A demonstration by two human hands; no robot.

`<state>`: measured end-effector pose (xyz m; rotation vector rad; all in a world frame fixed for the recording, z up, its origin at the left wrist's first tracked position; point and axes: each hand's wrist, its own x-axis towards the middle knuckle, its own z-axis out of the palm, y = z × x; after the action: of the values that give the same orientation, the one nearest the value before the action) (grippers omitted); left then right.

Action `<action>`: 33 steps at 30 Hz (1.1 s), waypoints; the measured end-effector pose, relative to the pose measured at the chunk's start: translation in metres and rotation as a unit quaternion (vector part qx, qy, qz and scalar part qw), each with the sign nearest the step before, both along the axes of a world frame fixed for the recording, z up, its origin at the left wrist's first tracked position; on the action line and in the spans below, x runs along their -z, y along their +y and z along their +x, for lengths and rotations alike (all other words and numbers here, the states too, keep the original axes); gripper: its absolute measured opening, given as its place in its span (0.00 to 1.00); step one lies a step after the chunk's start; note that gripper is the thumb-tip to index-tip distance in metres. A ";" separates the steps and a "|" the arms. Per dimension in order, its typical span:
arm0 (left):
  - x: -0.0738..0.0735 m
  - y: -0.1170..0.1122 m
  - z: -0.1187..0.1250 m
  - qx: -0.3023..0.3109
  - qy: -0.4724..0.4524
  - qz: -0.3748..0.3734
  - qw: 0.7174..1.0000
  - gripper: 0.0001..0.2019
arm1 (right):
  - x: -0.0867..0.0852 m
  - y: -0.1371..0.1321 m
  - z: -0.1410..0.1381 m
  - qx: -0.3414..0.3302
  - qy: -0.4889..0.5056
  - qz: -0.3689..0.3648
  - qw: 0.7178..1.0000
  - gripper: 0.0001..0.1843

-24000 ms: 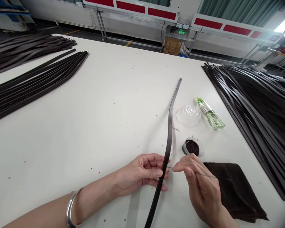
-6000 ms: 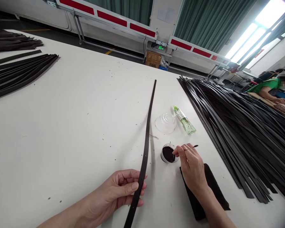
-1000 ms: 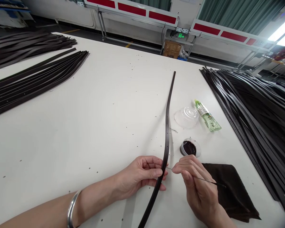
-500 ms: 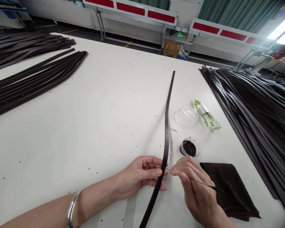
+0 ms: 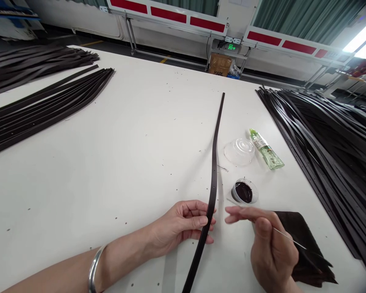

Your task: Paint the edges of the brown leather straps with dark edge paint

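My left hand (image 5: 183, 226) is closed on a long dark leather strap (image 5: 214, 171) with small punched holes, pinching it on edge near the table's front. The strap runs away from me across the white table (image 5: 134, 142). My right hand (image 5: 268, 248) sits just right of the strap, fingers closed on a thin metal needle tool (image 5: 288, 238) whose tip points right over a dark brown cloth (image 5: 301, 240). A small round pot of dark dye (image 5: 244, 192) stands just beyond that hand.
A clear plastic lid (image 5: 239, 150) and a green bottle (image 5: 266, 149) lie beyond the pot. A large heap of dark straps (image 5: 332, 138) covers the table's right side. More straps (image 5: 39, 106) lie fanned out at the left. Rails with red panels (image 5: 183, 18) stand behind the table.
My right hand has drawn back from the strap and turned, so the needle tool that touched the strap's edge now points away over the cloth. The left hand holds still.
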<state>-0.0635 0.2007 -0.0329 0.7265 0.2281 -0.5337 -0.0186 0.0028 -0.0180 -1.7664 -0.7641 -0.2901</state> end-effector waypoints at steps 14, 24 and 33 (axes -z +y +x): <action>0.001 0.003 -0.004 0.041 -0.006 -0.020 0.999 0.10 | -0.009 0.024 0.036 0.036 0.268 0.052 0.961 0.12; -0.001 0.002 -0.002 0.010 0.028 0.021 0.999 0.09 | -0.015 -0.024 0.049 0.084 0.171 -0.067 0.980 0.16; -0.002 0.004 0.001 0.012 0.043 0.057 0.997 0.10 | 0.006 -0.030 0.067 0.114 -0.047 -0.216 0.969 0.20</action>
<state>-0.0627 0.2051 -0.0309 0.8184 0.3314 -0.5794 0.0484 -0.0276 -0.0241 -2.2746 -0.7282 -0.3836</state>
